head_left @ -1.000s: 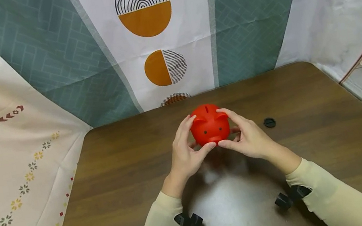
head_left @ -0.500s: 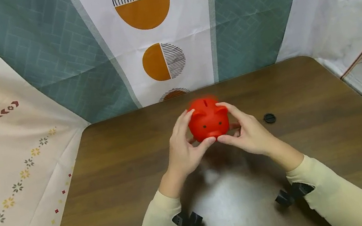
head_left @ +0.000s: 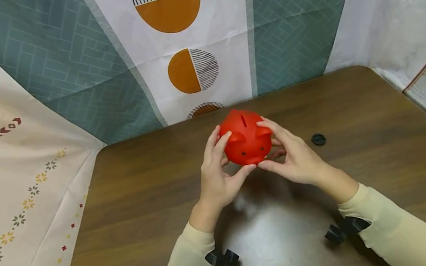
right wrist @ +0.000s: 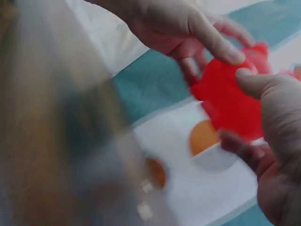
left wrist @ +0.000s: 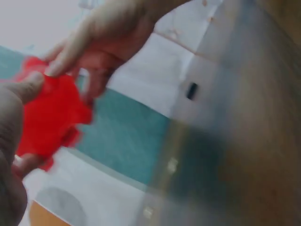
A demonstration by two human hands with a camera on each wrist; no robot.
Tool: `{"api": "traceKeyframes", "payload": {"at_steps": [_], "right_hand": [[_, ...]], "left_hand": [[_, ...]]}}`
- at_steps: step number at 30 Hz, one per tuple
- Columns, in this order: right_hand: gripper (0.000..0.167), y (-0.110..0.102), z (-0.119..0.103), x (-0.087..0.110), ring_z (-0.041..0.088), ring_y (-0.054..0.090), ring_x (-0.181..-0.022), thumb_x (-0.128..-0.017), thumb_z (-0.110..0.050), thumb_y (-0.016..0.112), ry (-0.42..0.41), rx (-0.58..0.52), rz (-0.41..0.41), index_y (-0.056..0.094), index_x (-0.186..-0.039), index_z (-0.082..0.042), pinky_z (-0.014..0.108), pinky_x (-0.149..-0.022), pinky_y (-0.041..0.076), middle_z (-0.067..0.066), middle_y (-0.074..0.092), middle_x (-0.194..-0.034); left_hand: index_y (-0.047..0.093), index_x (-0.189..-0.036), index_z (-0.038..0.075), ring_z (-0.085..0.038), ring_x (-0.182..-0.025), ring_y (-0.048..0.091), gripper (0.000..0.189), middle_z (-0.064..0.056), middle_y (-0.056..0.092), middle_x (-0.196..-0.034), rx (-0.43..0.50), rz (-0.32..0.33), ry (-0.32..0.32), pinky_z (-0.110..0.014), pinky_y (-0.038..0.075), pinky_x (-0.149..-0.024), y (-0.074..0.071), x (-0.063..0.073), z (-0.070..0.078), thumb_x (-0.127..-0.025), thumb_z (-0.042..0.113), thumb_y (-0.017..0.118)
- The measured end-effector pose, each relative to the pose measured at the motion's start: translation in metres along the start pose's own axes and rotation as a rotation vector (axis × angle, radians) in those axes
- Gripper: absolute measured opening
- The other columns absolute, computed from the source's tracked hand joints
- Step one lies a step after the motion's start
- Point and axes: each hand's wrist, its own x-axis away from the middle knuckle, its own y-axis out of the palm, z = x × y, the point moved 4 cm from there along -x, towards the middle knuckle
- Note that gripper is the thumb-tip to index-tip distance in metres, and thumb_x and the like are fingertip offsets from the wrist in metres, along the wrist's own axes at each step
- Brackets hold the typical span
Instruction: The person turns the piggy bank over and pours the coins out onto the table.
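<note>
A red piggy bank point(head_left: 246, 139) with a coin slot on top and two dark eyes faces me, held up between both hands. My left hand point(head_left: 216, 170) grips its left side, thumb at the snout and fingers round the ear. On the other side my right hand point(head_left: 291, 155) mirrors this, its thumb tip close to the left one. In the left wrist view the piggy bank point(left wrist: 49, 113) is blurred, with its stubby feet visible; the right wrist view shows the piggy bank point(right wrist: 233, 94) pinched between the two thumbs and the fingers beneath.
A small round black plug point(head_left: 319, 139) lies on the brown wooden table point(head_left: 156, 200), right of the hands. Patterned cloths hang behind the table point(head_left: 287, 20) and at both sides. A black camera point(head_left: 231, 259) sits on each wrist, over cream sleeves.
The piggy bank has tipped forward, so more of its top and slot shows and its face points lower. Both hands keep their hold and turn with it. The black plug stays put.
</note>
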Motion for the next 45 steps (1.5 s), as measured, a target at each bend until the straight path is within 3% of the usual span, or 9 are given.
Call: {"api": "traceKeyframes", "payload": {"at_steps": [3,8,14,19,21,27,34,40,45], "right_hand": [[0.086,-0.003,-0.014,-0.004,0.032,0.065,-0.101,-0.074,0.0,0.081,-0.033,0.001,0.019,0.033,-0.146,-0.01,0.032,-0.062,0.058,0.013,0.036,-0.148],[0.083,0.008,0.014,-0.003,0.03,0.066,-0.095,-0.083,-0.02,0.077,0.202,-0.035,-0.073,0.028,-0.148,-0.031,0.032,-0.057,0.057,0.007,0.043,-0.138],[0.083,0.008,0.027,-0.003,0.032,0.065,-0.098,-0.082,-0.025,0.078,0.219,-0.045,-0.083,0.027,-0.147,-0.037,0.032,-0.056,0.057,0.005,0.042,-0.14],[0.081,0.011,0.033,0.001,0.029,0.065,-0.088,-0.083,-0.03,0.076,0.272,-0.024,-0.108,0.028,-0.147,-0.034,0.031,-0.062,0.058,0.005,0.045,-0.14],[0.08,0.011,0.031,0.002,0.024,0.065,-0.088,-0.083,-0.03,0.076,0.247,0.008,-0.092,0.029,-0.148,-0.033,0.03,-0.065,0.058,0.004,0.047,-0.14],[0.087,-0.001,0.01,-0.001,0.029,0.068,-0.089,-0.076,-0.013,0.082,0.028,0.036,0.066,0.035,-0.148,-0.019,0.031,-0.059,0.057,0.009,0.041,-0.146],[0.082,0.007,0.031,0.001,0.032,0.068,-0.088,-0.08,-0.026,0.079,0.207,0.029,-0.017,0.033,-0.147,-0.032,0.027,-0.058,0.056,0.007,0.043,-0.142],[0.082,0.007,0.034,-0.001,0.033,0.067,-0.091,-0.08,-0.03,0.08,0.214,0.042,-0.015,0.033,-0.146,-0.037,0.029,-0.058,0.057,0.005,0.042,-0.143],[0.083,0.001,0.026,0.0,0.026,0.069,-0.087,-0.077,-0.03,0.082,0.138,0.092,0.019,0.036,-0.146,-0.034,0.023,-0.057,0.055,0.003,0.045,-0.142]], "left_hand": [[0.045,-0.138,0.007,-0.031,-0.127,0.047,0.079,-0.019,0.035,-0.147,0.003,0.024,0.049,-0.037,0.056,-0.079,-0.002,-0.005,0.005,-0.071,0.015,0.086],[0.042,-0.14,0.013,-0.025,-0.127,0.047,0.076,-0.012,0.037,-0.147,-0.006,-0.082,-0.152,-0.038,0.056,-0.075,0.007,0.003,-0.021,-0.076,0.023,0.083],[0.042,-0.14,0.014,-0.026,-0.126,0.047,0.076,-0.01,0.038,-0.147,0.015,-0.097,-0.193,-0.039,0.057,-0.075,0.009,0.001,-0.025,-0.077,0.025,0.082],[0.041,-0.142,0.019,-0.02,-0.117,0.052,0.076,-0.001,0.046,-0.138,0.029,-0.15,-0.302,-0.03,0.058,-0.069,0.015,0.007,-0.034,-0.078,0.03,0.081],[0.041,-0.142,0.019,-0.018,-0.116,0.052,0.076,0.0,0.046,-0.138,0.031,-0.143,-0.294,-0.027,0.057,-0.066,0.014,0.008,-0.032,-0.078,0.029,0.081],[0.044,-0.138,0.006,-0.031,-0.126,0.048,0.079,-0.017,0.036,-0.147,0.055,-0.022,-0.042,-0.039,0.057,-0.074,0.002,-0.006,0.0,-0.07,0.01,0.086],[0.043,-0.136,0.007,-0.032,-0.123,0.049,0.076,-0.018,0.038,-0.144,0.084,-0.106,-0.177,-0.039,0.058,-0.067,0.009,-0.002,-0.021,-0.072,0.009,0.084],[0.044,-0.138,0.015,-0.026,-0.124,0.049,0.078,-0.009,0.039,-0.146,0.093,-0.104,-0.198,-0.035,0.058,-0.068,0.012,0.002,-0.035,-0.072,0.017,0.085],[0.047,-0.136,0.01,-0.029,-0.123,0.05,0.08,-0.014,0.042,-0.143,0.09,-0.05,-0.152,-0.037,0.058,-0.066,0.009,0.001,-0.028,-0.068,0.015,0.088]]}}
